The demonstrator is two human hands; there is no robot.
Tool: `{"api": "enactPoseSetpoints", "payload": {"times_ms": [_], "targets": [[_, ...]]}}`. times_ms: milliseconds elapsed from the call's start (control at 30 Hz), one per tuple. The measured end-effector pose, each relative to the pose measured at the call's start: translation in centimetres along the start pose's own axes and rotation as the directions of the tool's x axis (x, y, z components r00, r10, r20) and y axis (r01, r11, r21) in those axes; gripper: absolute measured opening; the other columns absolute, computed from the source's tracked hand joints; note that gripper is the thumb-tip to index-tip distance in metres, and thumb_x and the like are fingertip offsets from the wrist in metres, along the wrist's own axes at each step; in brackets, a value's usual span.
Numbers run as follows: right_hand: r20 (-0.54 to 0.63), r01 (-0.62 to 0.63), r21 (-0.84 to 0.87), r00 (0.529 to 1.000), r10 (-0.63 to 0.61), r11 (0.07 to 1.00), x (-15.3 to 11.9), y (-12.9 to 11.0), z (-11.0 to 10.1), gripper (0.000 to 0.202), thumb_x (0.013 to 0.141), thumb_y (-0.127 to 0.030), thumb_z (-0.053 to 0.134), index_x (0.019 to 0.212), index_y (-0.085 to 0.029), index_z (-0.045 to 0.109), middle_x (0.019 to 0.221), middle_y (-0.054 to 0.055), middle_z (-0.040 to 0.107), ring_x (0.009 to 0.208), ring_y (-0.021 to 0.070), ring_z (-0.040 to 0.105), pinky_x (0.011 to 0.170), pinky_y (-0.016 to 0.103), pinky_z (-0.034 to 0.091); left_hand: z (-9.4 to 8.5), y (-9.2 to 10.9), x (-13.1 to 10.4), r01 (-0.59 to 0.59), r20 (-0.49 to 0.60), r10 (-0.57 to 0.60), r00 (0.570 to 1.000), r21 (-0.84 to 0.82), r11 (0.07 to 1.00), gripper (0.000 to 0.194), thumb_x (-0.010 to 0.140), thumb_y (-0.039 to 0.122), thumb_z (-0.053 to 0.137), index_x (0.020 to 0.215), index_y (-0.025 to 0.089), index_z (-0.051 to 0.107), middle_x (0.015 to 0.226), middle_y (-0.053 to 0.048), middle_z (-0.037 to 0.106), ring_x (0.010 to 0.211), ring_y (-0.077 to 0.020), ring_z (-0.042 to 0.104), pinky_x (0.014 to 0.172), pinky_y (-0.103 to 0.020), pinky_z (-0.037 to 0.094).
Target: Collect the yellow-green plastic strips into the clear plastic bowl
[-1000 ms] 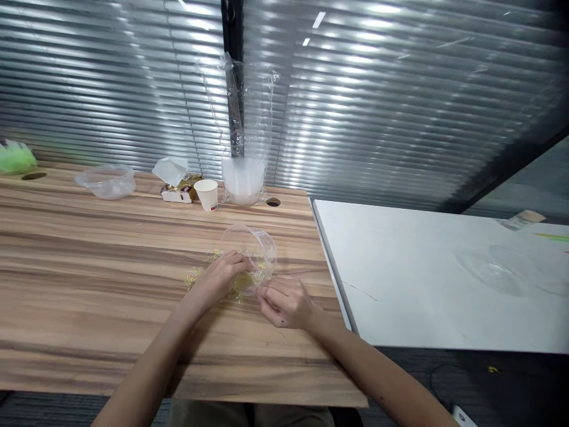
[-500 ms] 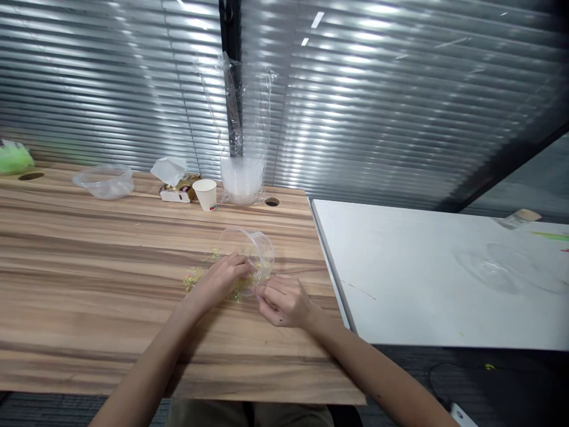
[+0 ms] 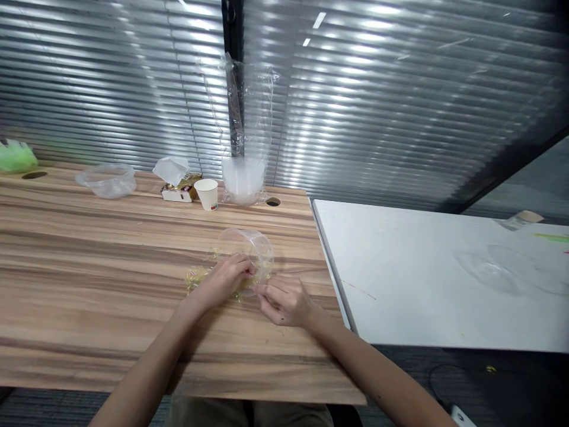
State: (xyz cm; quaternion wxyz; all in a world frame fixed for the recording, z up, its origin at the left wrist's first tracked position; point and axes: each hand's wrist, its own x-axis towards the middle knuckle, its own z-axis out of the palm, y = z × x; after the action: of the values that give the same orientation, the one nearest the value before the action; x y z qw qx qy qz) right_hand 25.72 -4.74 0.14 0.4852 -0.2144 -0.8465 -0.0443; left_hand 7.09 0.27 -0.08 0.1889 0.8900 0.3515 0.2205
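Observation:
A clear round plastic tub lies tipped on its side on the wooden table. Small thin yellow, green and pinkish pieces are heaped beside it, and more show inside and under it. My left hand reaches to the tub's opening, its fingers curled together over the pieces; what sits in the fingertips is hidden. At the tub's lower right edge, my right hand is closed, thumb and finger pinched at the rim.
Along the back of the wooden table stand a clear bowl, a tissue pack, a paper cup and a bagged stack of clear tubs. Clear round plastic pieces lie on the white table to the right.
My left fingers have curled in slightly more at the tub's opening. The right hand keeps its pinch at the rim, and the view has shifted a little.

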Motion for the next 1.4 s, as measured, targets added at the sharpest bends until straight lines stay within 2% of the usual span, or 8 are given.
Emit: {"api": "enactPoseSetpoints", "payload": {"times_ms": [167, 467, 667, 833, 967, 1233, 1300, 1400], "targets": [[-0.005, -0.002, -0.001, 1.000, 0.002, 1.000, 0.1, 0.1, -0.1, 0.018, 0.081, -0.005, 0.045, 0.076, -0.018, 0.057, 0.058, -0.001, 0.060, 0.050, 0.0117, 0.054, 0.048, 0.024, 0.042, 0.0, 0.0, -0.1, 0.025, 0.014, -0.025, 1.000, -0.059, 0.998, 0.018, 0.083, 0.008, 0.041, 0.079, 0.016, 0.056, 0.087, -0.006, 0.059, 0.084, -0.0190, 0.054, 0.076, -0.030, 0.042], [0.019, -0.042, -0.022, 0.999, 0.042, 0.999, -0.2, 0.3, -0.1, 0.018, 0.082, -0.007, 0.045, 0.079, -0.017, 0.060, 0.057, 0.000, 0.059, 0.050, 0.0124, 0.053, 0.049, 0.025, 0.043, 0.2, -0.4, -0.4, 0.024, 0.009, -0.024, 1.000, -0.025, 0.999, 0.014, 0.086, 0.010, 0.042, 0.082, 0.016, 0.053, 0.086, -0.006, 0.058, 0.082, -0.0191, 0.053, 0.075, -0.031, 0.042], [0.043, -0.074, -0.045, 0.996, 0.076, 0.996, -0.5, 0.5, -0.1, 0.019, 0.084, -0.009, 0.045, 0.078, -0.017, 0.060, 0.060, 0.000, 0.061, 0.051, 0.0123, 0.054, 0.050, 0.024, 0.044, -0.4, -0.1, -0.3, -0.022, -0.154, 0.020, 0.988, -0.006, 1.000, 0.015, 0.091, 0.013, 0.039, 0.085, 0.018, 0.052, 0.084, -0.003, 0.057, 0.080, -0.0174, 0.055, 0.072, -0.029, 0.042], [0.020, -0.097, -0.044, 0.995, 0.098, 0.994, -0.6, 0.6, -0.2, 0.018, 0.085, -0.009, 0.046, 0.078, -0.017, 0.060, 0.062, 0.001, 0.063, 0.052, 0.0119, 0.056, 0.050, 0.023, 0.045, -0.9, 0.1, -0.2, -0.067, -0.376, 0.069, 0.924, 0.018, 0.998, 0.019, 0.090, 0.008, 0.035, 0.083, 0.019, 0.048, 0.079, -0.001, 0.055, 0.076, -0.0143, 0.054, 0.069, -0.025, 0.042], [-0.017, -0.106, -0.030, 0.994, 0.106, 0.994, -0.7, 0.6, -0.2, 0.016, 0.084, -0.008, 0.047, 0.081, -0.017, 0.060, 0.067, 0.002, 0.067, 0.056, 0.0123, 0.061, 0.052, 0.022, 0.047, -1.3, 0.6, -0.2, -0.011, -0.530, 0.058, 0.846, 0.093, 0.996, 0.019, 0.091, 0.008, 0.037, 0.082, 0.020, 0.049, 0.078, -0.001, 0.056, 0.075, -0.0138, 0.055, 0.069, -0.025, 0.044], [-0.023, -0.150, -0.051, 0.989, 0.149, 0.987, -0.9, 0.8, 0.2, 0.018, 0.087, -0.008, 0.047, 0.085, -0.016, 0.063, 0.075, 0.004, 0.071, 0.063, 0.0132, 0.066, 0.056, 0.023, 0.053, -4.4, 1.1, -0.9, 0.089, -0.716, 0.091, 0.692, 0.209, 0.974, 0.015, 0.092, 0.013, 0.043, 0.084, 0.021, 0.052, 0.080, -0.001, 0.060, 0.077, -0.0153, 0.058, 0.070, -0.027, 0.047], [-0.031, -0.146, -0.061, 0.989, 0.144, 0.987, -0.9, 0.8, 0.3, 0.017, 0.088, -0.009, 0.047, 0.084, -0.017, 0.062, 0.077, 0.004, 0.072, 0.064, 0.0131, 0.067, 0.056, 0.022, 0.054, -5.4, 0.7, -1.3, 0.104, -0.712, 0.098, 0.695, 0.235, 0.967, 0.014, 0.092, 0.014, 0.044, 0.084, 0.022, 0.053, 0.080, 0.000, 0.060, 0.077, -0.0156, 0.058, 0.070, -0.027, 0.047], [-0.048, -0.137, -0.070, 0.990, 0.134, 0.988, -0.8, 0.9, 0.3, 0.017, 0.090, -0.010, 0.047, 0.082, -0.017, 0.061, 0.077, 0.003, 0.072, 0.064, 0.0124, 0.068, 0.056, 0.021, 0.053, -6.2, -0.8, -1.9, 0.092, -0.651, 0.097, 0.753, 0.249, 0.964, 0.016, 0.090, 0.013, 0.043, 0.082, 0.022, 0.053, 0.079, 0.000, 0.060, 0.075, -0.0154, 0.057, 0.068, -0.026, 0.046]]}}
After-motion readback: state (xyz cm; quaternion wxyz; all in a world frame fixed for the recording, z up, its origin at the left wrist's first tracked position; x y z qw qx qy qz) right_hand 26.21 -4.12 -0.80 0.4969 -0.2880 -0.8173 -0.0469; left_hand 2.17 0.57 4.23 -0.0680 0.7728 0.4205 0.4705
